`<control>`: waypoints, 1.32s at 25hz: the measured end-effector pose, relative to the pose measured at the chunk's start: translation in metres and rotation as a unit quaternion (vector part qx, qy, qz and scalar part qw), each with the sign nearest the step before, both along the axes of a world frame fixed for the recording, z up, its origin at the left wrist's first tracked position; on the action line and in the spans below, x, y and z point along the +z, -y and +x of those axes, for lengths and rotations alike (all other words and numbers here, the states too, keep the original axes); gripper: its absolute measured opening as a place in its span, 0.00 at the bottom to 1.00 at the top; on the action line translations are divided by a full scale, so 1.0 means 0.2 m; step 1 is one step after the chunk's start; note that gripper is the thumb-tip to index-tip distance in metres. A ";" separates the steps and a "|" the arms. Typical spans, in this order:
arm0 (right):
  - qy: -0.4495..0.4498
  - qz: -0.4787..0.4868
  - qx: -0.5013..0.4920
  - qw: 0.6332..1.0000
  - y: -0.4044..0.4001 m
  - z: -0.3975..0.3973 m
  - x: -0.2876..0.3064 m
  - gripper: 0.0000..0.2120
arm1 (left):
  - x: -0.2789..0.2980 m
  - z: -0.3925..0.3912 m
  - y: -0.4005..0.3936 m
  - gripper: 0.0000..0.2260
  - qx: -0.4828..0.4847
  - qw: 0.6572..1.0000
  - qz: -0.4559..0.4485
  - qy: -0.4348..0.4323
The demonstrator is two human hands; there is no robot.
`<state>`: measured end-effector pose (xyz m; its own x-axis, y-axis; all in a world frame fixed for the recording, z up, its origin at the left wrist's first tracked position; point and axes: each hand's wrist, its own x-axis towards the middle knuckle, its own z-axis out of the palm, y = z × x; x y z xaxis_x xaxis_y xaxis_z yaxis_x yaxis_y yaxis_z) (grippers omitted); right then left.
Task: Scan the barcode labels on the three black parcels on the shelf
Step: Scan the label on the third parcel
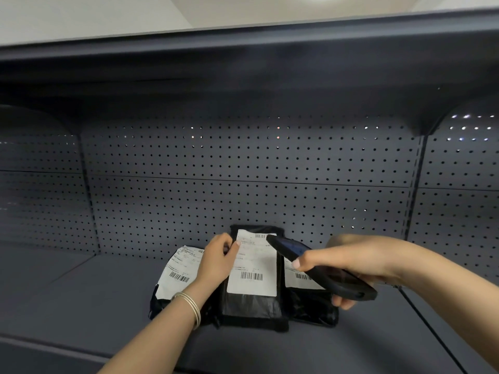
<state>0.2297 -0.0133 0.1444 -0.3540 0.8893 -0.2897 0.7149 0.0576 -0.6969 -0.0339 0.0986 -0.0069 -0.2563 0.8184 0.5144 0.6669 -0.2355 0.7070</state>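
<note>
Three black parcels with white barcode labels lie side by side on the dark shelf point(81, 306). The middle parcel point(251, 306) is tilted up, its label point(253, 265) facing me. My left hand point(218, 260) grips its upper left edge. The left parcel point(172, 282) lies flat, partly under my left wrist. The right parcel point(310, 306) is mostly hidden behind my right hand point(351, 260), which holds a black handheld scanner point(321, 268). The scanner's head points at the top of the middle label.
A perforated dark back panel point(243, 171) closes the rear of the bay. An upper shelf point(243, 63) overhangs above. Upright posts stand at the left point(89, 198) and right point(413, 190) of the bay.
</note>
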 end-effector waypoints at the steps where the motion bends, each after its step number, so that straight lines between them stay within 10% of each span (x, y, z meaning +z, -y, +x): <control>1: 0.002 -0.001 -0.002 1.000 -0.01 -0.01 -0.01 0.23 | -0.02 -0.01 -0.03 0.16 -0.004 1.000 -0.027 -0.010; 14: 0.004 -0.016 -0.039 0.999 -0.09 -0.39 -0.13 0.24 | -0.04 -0.35 -0.09 0.11 0.047 0.994 -0.085 -0.045; 20: 0.101 0.026 -0.079 0.991 -0.09 -0.68 -0.22 0.31 | -0.12 -0.74 -0.10 0.19 0.050 0.961 -0.272 0.025; 24: 0.092 0.016 -0.086 0.992 -0.06 -0.80 -0.21 0.24 | -0.13 -0.72 -0.07 0.06 -0.025 0.972 -0.209 0.107; 33: 0.075 0.037 -0.073 0.994 -0.09 -0.75 -0.18 0.32 | 0.02 -0.61 0.07 0.10 -0.044 0.988 0.015 0.151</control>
<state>0.0801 0.0057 0.1084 -0.1775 0.9489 -0.2610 0.8151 -0.0068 -0.5793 -0.1565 0.0852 -0.0039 -0.3305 0.8292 0.4507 0.4036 -0.3075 0.8617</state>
